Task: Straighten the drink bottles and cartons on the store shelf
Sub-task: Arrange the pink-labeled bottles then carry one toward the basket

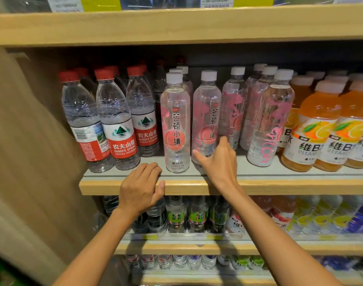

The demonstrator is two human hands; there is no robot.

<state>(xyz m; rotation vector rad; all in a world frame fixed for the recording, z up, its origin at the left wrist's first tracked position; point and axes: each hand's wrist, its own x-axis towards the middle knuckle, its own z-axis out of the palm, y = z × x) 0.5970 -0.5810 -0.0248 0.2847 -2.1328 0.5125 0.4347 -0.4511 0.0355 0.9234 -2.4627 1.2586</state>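
Note:
A row of clear peach-water bottles with white caps stands on the middle shelf (pixel 259 185). My right hand (pixel 216 161) grips the base of the second peach bottle (pixel 206 112), thumb on its left side and fingers round its right. The first peach bottle (pixel 175 122) stands upright just left of it, label facing me. A third peach bottle (pixel 268 120) on the right stands turned, its label facing sideways. My left hand (pixel 142 187) rests over the shelf's wooden front edge with fingers curled on it, below the first peach bottle.
Red-capped water bottles (pixel 116 120) fill the shelf's left end beside a wooden side panel (pixel 21 141). Orange vitamin drinks (pixel 316 124) stand at the right. Another shelf board (pixel 176 25) runs overhead. More bottles (pixel 197 215) fill the lower shelves.

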